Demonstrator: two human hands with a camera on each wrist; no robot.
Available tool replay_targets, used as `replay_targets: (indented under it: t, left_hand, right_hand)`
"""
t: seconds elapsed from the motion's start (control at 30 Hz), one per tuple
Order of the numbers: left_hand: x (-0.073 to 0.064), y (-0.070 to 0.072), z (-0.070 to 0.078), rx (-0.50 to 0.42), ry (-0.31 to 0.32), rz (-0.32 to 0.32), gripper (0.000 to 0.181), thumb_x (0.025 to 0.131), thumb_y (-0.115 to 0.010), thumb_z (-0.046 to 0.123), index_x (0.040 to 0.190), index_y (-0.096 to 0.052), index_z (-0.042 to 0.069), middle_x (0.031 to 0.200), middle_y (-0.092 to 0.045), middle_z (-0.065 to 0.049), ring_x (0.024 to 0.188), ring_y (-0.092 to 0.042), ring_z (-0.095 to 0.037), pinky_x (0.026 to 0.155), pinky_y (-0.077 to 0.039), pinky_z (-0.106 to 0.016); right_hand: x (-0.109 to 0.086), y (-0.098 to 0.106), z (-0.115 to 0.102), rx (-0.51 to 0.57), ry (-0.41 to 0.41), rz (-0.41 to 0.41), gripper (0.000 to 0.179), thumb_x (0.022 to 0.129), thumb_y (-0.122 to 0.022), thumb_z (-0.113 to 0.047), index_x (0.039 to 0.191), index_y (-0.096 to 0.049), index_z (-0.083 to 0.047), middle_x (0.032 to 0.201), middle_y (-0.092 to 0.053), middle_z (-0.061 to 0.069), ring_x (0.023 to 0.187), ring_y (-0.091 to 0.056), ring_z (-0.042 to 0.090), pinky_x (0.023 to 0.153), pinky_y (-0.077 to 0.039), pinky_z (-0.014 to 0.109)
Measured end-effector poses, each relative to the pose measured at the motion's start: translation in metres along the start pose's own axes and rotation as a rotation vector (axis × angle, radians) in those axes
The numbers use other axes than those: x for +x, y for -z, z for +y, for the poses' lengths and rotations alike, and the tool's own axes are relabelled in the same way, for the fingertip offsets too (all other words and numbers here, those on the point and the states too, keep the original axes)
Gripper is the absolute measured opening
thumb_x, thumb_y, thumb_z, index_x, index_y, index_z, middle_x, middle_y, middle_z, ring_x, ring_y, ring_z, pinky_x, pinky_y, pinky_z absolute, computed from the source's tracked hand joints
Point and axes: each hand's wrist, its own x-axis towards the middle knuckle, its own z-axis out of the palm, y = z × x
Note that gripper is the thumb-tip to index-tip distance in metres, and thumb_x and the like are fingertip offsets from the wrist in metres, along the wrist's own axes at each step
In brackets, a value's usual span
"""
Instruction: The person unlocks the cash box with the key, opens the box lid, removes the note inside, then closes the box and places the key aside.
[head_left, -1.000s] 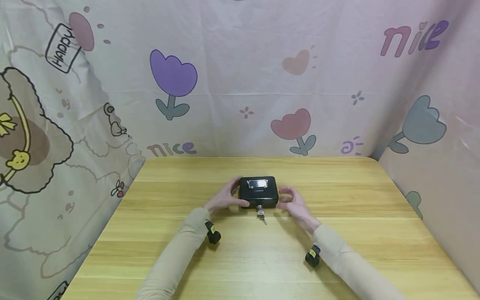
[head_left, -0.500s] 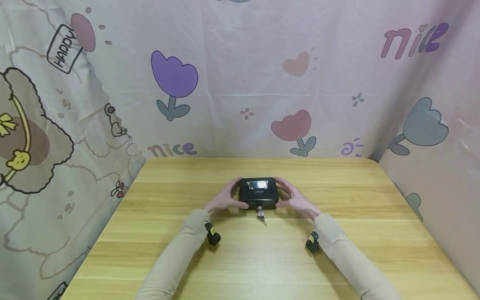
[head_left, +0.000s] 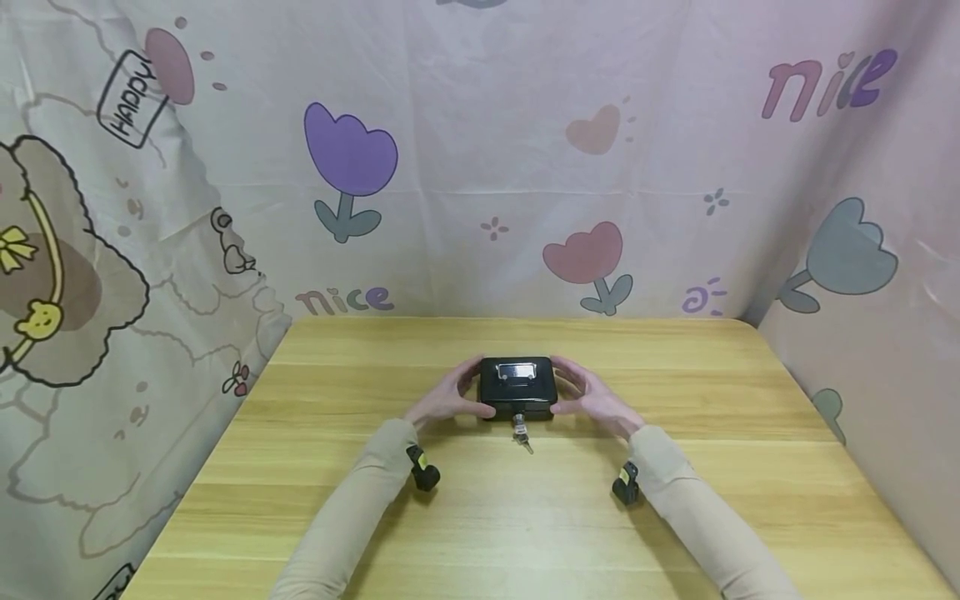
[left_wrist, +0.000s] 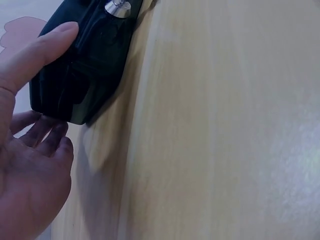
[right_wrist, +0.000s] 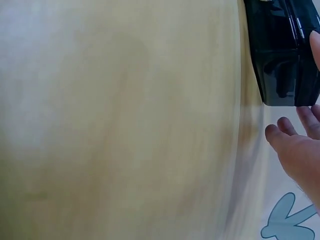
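A small black metal cash box (head_left: 517, 395) with a silver handle (head_left: 516, 372) on its lid lies on the table, lid down. From its front lock hang keys (head_left: 522, 433). My left hand (head_left: 448, 397) grips the left end, thumb on the front and fingers toward the back corner. At the opposite end my right hand (head_left: 594, 405) holds the box the same way. In the left wrist view the thumb overlaps the black box (left_wrist: 95, 60) near the silver lock (left_wrist: 118, 7). The right wrist view shows fingertips at the end of the box (right_wrist: 280, 75).
The wooden table (head_left: 517, 517) runs up to a printed curtain (head_left: 465, 150) at the back and sides. A small black camera sits on each wrist, the left camera (head_left: 424, 472) and the right camera (head_left: 626, 483), over beige sleeves.
A second ago my right hand stood with curled fingers just off the box's right end; it has since moved in and taken hold there. The left hand and the box stay nearly still.
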Motion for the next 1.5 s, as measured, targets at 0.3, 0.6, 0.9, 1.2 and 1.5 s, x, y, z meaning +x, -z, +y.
replay_targets:
  t: [0.3, 0.6, 0.9, 1.2, 1.5]
  left_hand:
    - [0.001, 0.0, 0.0, -0.031, 0.059, 0.064, 0.093, 0.086, -0.081, 0.024, 0.158, -0.026, 0.003, 0.163, -0.032, -0.019, 0.152, -0.032, -0.036, 0.128, -0.024, -0.049]
    - [0.008, -0.004, 0.003, -0.007, 0.088, 0.205, 0.073, 0.098, -0.065, 0.039, 0.153, -0.037, 0.0, 0.154, -0.047, -0.022, 0.143, -0.046, -0.038, 0.121, -0.038, -0.049]
    - [0.019, -0.014, 0.004, 0.057, 0.073, 0.396, 0.066, 0.103, -0.044, 0.055, 0.136, -0.059, 0.0, 0.123, -0.065, -0.029, 0.11, -0.064, -0.038, 0.107, -0.051, -0.046]
    - [0.025, -0.025, 0.008, 0.157, 0.146, 0.517, 0.077, 0.106, -0.022, 0.06, 0.106, -0.064, -0.004, 0.108, -0.066, -0.025, 0.104, -0.063, -0.034, 0.101, -0.051, -0.053]
    - [0.024, -0.027, 0.009, 0.164, 0.146, 0.465, 0.074, 0.108, -0.022, 0.055, 0.116, -0.059, -0.009, 0.116, -0.061, -0.026, 0.111, -0.059, -0.036, 0.102, -0.049, -0.053]
  right_hand:
    - [0.0, 0.005, 0.004, 0.063, 0.001, -0.008, 0.088, 0.092, -0.066, -0.003, 0.161, -0.012, -0.005, 0.17, -0.01, 0.018, 0.157, -0.01, 0.04, 0.129, -0.012, 0.054]
    - [0.008, 0.001, 0.0, 0.25, -0.071, 0.077, 0.07, 0.103, -0.054, -0.01, 0.161, -0.017, -0.006, 0.171, -0.008, 0.015, 0.158, -0.01, 0.034, 0.131, -0.01, 0.046]
    - [0.022, -0.006, -0.007, 0.377, -0.098, 0.252, 0.073, 0.105, -0.053, -0.025, 0.159, -0.013, 0.003, 0.164, -0.023, 0.023, 0.148, -0.034, 0.033, 0.13, -0.021, 0.043]
    - [0.035, -0.012, -0.011, 0.371, -0.145, 0.372, 0.073, 0.099, -0.056, -0.05, 0.15, -0.04, 0.0, 0.117, -0.06, 0.002, 0.106, -0.06, 0.016, 0.101, -0.051, 0.024]
    - [0.039, -0.016, -0.014, 0.338, -0.167, 0.379, 0.07, 0.102, -0.05, -0.05, 0.15, -0.039, 0.0, 0.117, -0.055, 0.004, 0.104, -0.057, 0.016, 0.102, -0.048, 0.027]
